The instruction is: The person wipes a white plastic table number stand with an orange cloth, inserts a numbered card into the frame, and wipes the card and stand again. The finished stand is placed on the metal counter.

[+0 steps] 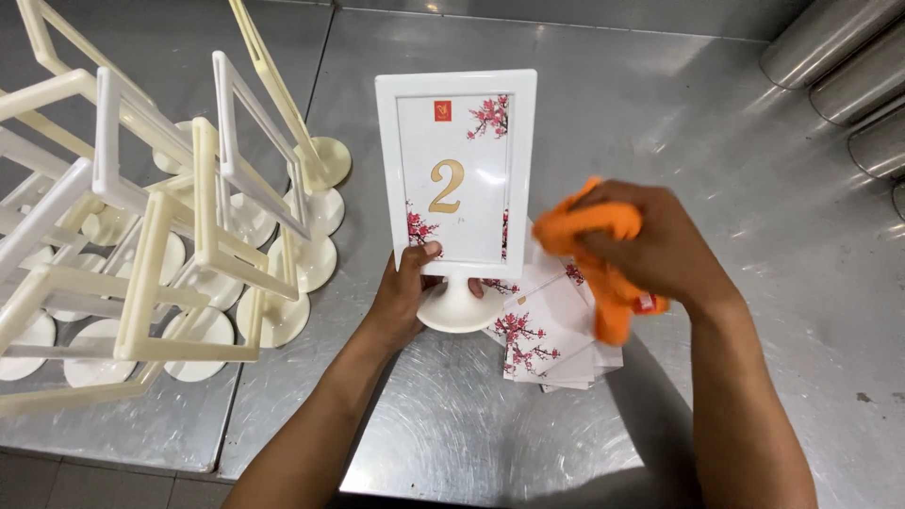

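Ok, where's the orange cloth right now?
The orange cloth is bunched in the right hand, right of centre in the head view, beside the white sign stand and above the card stack.

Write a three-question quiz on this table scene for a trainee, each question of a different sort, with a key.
1. True or false: the left hand grips the white sign frame near its stem, above the round base.
2. What does the right hand hold?
A. an orange cloth
B. a spray bottle
C. a sponge
3. Fill in: the stack of flower-printed cards lies on the steel table, under the ___ hand.

Key:
1. True.
2. A: the orange cloth is bunched in the fist, beside the frame's right edge.
3. Right. The empty cream frames stand on the left side.
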